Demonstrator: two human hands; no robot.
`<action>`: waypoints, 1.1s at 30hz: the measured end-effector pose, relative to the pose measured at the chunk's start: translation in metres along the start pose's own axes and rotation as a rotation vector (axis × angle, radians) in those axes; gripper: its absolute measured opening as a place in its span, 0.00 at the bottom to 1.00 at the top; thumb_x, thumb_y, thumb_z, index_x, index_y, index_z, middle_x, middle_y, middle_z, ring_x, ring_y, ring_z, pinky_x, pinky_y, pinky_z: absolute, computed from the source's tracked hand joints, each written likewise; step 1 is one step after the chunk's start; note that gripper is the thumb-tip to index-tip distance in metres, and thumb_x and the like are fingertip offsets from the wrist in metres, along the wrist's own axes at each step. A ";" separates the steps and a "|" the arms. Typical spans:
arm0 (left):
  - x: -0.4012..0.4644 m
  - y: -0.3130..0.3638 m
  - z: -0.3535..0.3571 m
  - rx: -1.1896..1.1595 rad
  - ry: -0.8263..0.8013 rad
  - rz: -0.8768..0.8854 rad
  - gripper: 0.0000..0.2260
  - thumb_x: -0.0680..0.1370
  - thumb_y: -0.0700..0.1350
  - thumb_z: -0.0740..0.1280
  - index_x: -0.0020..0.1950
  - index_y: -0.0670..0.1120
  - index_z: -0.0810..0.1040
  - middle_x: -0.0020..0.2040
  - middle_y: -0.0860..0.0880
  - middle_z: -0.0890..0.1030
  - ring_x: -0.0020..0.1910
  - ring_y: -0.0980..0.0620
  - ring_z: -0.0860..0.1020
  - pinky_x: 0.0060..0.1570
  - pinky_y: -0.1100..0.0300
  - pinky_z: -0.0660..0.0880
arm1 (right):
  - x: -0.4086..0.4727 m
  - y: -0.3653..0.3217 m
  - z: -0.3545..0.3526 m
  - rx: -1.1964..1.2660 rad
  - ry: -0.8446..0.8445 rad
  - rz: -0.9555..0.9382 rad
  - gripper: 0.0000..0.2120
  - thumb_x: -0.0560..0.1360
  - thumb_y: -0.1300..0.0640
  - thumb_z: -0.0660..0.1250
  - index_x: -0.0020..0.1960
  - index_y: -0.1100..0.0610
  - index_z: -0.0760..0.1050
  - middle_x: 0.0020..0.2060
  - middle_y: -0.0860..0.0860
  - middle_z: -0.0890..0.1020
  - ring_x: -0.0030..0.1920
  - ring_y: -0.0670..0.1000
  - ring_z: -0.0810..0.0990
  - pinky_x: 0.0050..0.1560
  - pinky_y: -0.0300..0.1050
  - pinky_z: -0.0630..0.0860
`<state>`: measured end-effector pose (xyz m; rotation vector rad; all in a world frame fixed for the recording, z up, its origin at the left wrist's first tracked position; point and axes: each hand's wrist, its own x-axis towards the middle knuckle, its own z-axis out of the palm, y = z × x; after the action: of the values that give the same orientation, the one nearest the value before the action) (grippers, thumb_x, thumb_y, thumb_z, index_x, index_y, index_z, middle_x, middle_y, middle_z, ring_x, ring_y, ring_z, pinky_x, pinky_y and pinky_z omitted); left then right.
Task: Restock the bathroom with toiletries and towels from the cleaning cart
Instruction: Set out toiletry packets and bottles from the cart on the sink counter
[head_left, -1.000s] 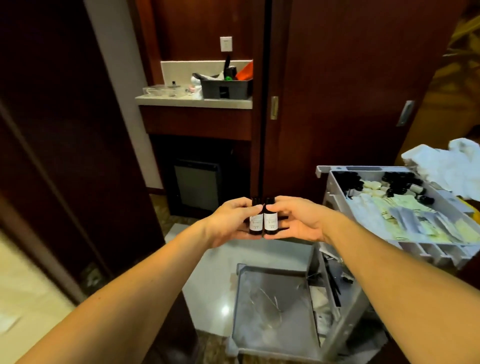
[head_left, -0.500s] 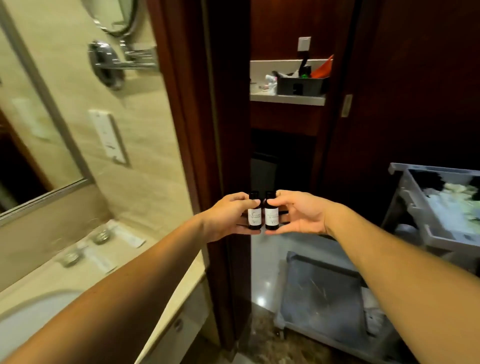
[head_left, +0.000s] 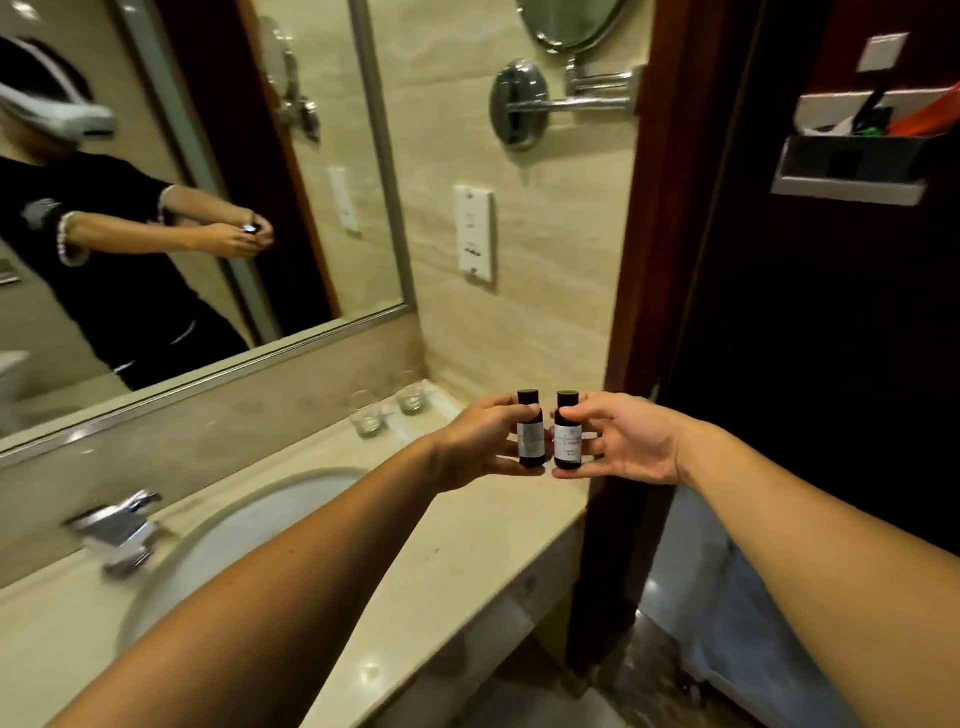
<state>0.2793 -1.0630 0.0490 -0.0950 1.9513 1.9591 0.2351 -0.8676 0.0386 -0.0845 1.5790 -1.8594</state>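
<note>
Two small dark toiletry bottles with white labels stand upright side by side in the air. My left hand (head_left: 485, 439) grips the left bottle (head_left: 530, 436) and my right hand (head_left: 621, 441) grips the right bottle (head_left: 568, 440). Both are held above the right end of the beige vanity counter (head_left: 467, 535), close to the dark wooden door frame (head_left: 649, 260). The cleaning cart is only a blurred grey shape (head_left: 727, 613) low on the right beyond the doorway.
A white oval sink (head_left: 234, 535) with a chrome tap (head_left: 117, 530) lies left of my arms. Two glass tumblers (head_left: 387, 413) stand in the counter's back corner. A wall mirror (head_left: 156, 208), a socket plate (head_left: 472, 234) and a swing-arm shaving mirror (head_left: 566, 98) hang above.
My view has swung left from the corridor and cart into the bathroom. Both hands have carried the two bottles over the vanity counter, and the bottles are now slightly apart.
</note>
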 end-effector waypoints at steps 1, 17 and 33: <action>-0.005 -0.001 -0.013 -0.008 0.026 -0.002 0.14 0.83 0.43 0.62 0.68 0.40 0.73 0.63 0.35 0.78 0.54 0.39 0.81 0.57 0.43 0.79 | 0.012 0.000 0.010 -0.014 -0.033 0.008 0.15 0.73 0.60 0.72 0.58 0.57 0.73 0.64 0.64 0.76 0.58 0.65 0.82 0.52 0.61 0.80; -0.022 -0.024 -0.154 -0.076 0.460 0.031 0.13 0.81 0.35 0.64 0.66 0.39 0.72 0.55 0.39 0.78 0.48 0.42 0.80 0.57 0.45 0.79 | 0.177 -0.016 0.126 -0.192 -0.367 0.112 0.19 0.77 0.59 0.69 0.66 0.62 0.74 0.56 0.61 0.82 0.49 0.60 0.85 0.48 0.55 0.82; -0.029 -0.102 -0.278 -0.139 0.858 0.025 0.10 0.79 0.32 0.66 0.57 0.43 0.75 0.46 0.43 0.79 0.45 0.48 0.78 0.55 0.53 0.79 | 0.294 0.049 0.249 -0.255 -0.447 0.116 0.20 0.73 0.74 0.68 0.61 0.59 0.77 0.47 0.60 0.84 0.47 0.58 0.84 0.52 0.55 0.83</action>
<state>0.2785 -1.3433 -0.0494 -1.1124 2.2617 2.2845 0.1489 -1.2362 -0.0493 -0.4779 1.4559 -1.4192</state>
